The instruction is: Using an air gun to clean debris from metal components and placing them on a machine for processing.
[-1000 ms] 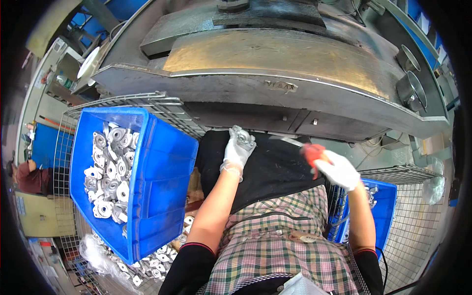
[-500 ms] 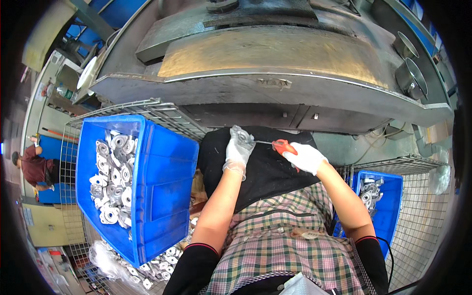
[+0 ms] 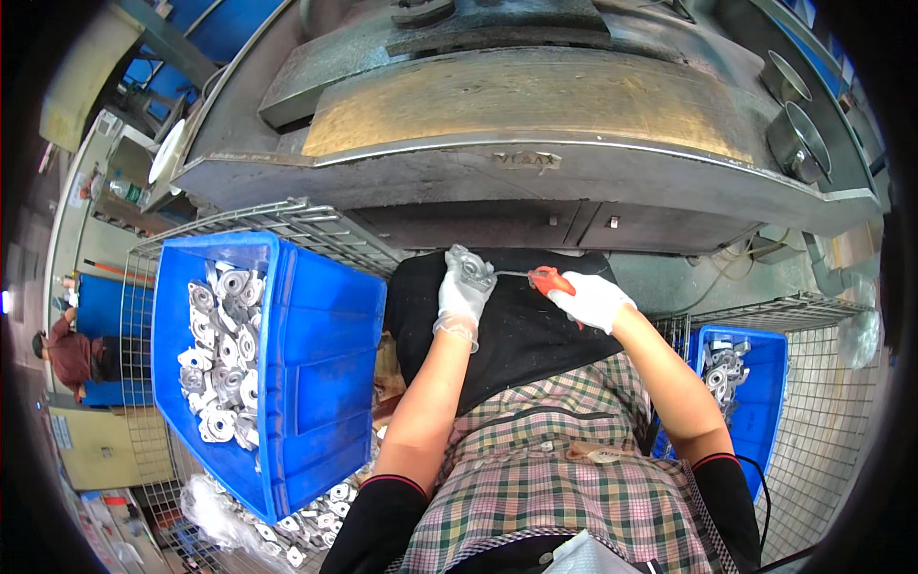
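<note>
My left hand [image 3: 463, 295], in a white glove, is closed around a grey metal casting [image 3: 467, 265] with a round opening. In my gloved right hand [image 3: 595, 303] is a red-handled tool [image 3: 549, 280] with a thin metal shaft. The shaft points left, and its tip meets the casting or lies right beside it; the exact contact is too small to tell. Both hands are above a black cloth [image 3: 516, 320] over my lap. A large blue bin [image 3: 325, 354] with several similar castings [image 3: 228, 359] stands tilted on my left.
A smaller blue bin [image 3: 765, 383] of metal parts stands on my right, beside a wire mesh cage [image 3: 827, 402]. Ahead is a metal workbench [image 3: 669, 206] with a wooden board [image 3: 516, 105] and metal pots [image 3: 798, 143]. More castings lie under the left bin. Another person [image 3: 72, 354] is far left.
My hands keep nearly the same pose, with the casting and the tool still held. The whole view has shifted slightly, and the person at far left appears a little lower.
</note>
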A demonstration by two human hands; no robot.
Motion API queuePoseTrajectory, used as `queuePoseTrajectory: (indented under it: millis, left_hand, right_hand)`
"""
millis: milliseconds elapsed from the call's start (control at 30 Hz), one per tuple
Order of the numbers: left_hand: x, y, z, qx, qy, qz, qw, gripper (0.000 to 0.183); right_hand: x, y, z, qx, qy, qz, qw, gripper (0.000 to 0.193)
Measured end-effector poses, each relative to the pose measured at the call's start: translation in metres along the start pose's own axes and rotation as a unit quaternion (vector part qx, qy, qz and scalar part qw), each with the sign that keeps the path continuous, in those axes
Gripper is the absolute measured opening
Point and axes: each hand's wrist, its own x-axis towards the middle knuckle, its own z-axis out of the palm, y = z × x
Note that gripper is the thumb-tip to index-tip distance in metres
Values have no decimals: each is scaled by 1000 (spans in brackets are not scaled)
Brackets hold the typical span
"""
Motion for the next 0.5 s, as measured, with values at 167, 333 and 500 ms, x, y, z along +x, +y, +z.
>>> queuePoseTrajectory:
  millis: [167,333,500]
  left_hand:
    - [-2,3,-4,14,6,8,1000,38]
    - [2,1,-4,36,49,17,998,42]
    - [9,-1,-6,23,32,19,999,41]
  right_hand:
    - [5,3,2,-2,5,7,1000,41]
    - [3,0,-1,20,-15,18,1000,41]
    - [-8,-11,-6,28,-20,-8,999,42]
